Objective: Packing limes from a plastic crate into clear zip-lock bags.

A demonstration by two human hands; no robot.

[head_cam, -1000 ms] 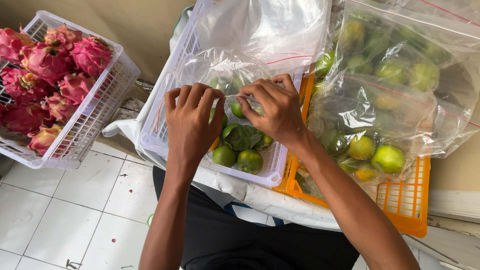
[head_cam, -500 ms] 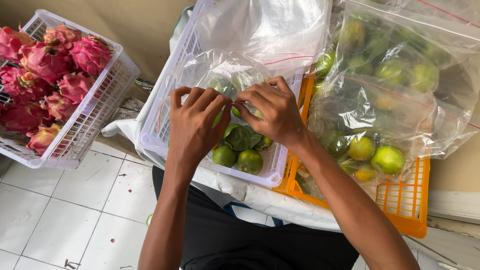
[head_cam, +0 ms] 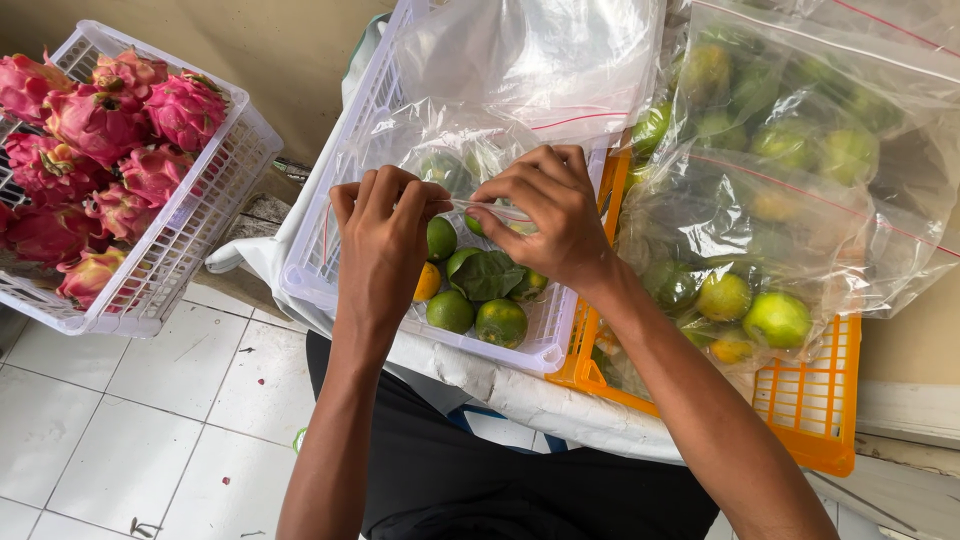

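Clear bag [head_cam: 455, 150] mouth pinched, fingertips [head_cam: 480, 213] hidden

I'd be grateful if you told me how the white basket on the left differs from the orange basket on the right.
The white basket is white and holds loose pink dragon fruit; the orange basket is orange and holds green citrus sealed in clear bags. The white basket sits tilted beside the tiled floor, apart from both hands; the orange basket lies by the right hand's forearm. Both are slotted plastic baskets.
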